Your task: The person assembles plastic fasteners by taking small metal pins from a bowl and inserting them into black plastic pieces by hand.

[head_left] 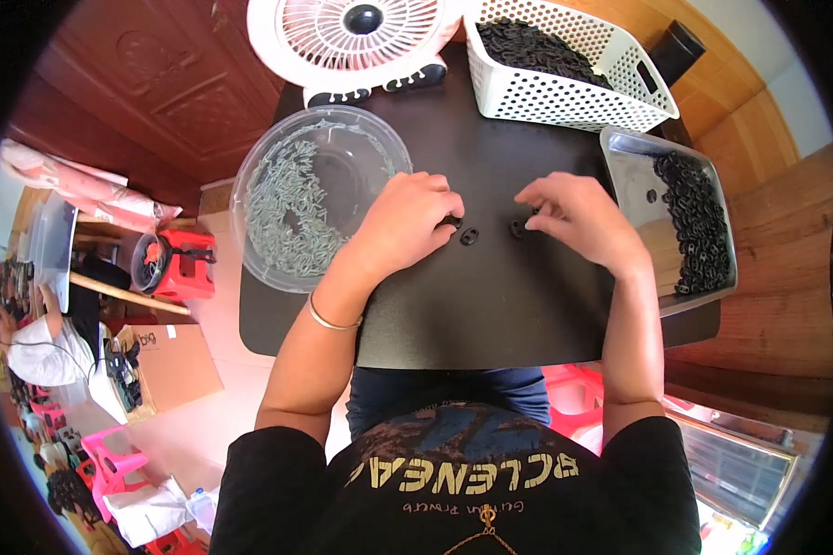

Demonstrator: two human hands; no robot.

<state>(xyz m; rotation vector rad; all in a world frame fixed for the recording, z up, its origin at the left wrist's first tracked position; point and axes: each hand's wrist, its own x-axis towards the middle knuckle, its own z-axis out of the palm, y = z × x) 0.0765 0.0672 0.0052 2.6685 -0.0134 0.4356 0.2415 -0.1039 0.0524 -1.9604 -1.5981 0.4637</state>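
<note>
My left hand [418, 217] pinches a small black oval piece [452, 221] between thumb and forefinger, over the dark table [491, 314]. Just to its right lies another black oval piece with two holes [469, 236]. My right hand [578, 217] hovers with thumb and forefinger apart beside a third black two-holed piece [516, 228]. A dark spot shows between these fingers; whether it is a piece or shadow I cannot make out. Close to my left wrist stands a clear round tub [241, 217] holding many small pale grey-green rods [287, 213].
At the right, a metal tray [631, 185] holds many black two-holed pieces [699, 222]. A white perforated basket [565, 97] of black pieces and a white fan [342, 42] stand at the back. Left on the floor are a red stool [190, 264] and a cardboard box [176, 365]. Another person [51, 351] sits far left.
</note>
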